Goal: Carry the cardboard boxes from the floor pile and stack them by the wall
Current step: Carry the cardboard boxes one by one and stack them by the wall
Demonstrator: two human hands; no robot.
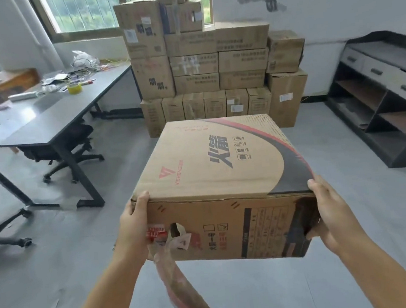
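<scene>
Dangling at six o'clock, a loose strip of tape is hanging from the cardboard box, which both hands are holding up at centre above the grey floor. Left hand is gripping its left side, right hand its right corner. At twelve o'clock, stacked boxes are standing against the wall; at ten o'clock, a desk.

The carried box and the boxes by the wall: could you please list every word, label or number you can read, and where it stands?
"VSHENG", red, beside a red V-shaped logo: top of the carried box.
Large dark characters on that top: seen at an angle, not readable with certainty.
Red sticker on its front: blurred.
Printed table on its front: too small.
Stacked boxes by the wall: print and white labels blurred.
</scene>
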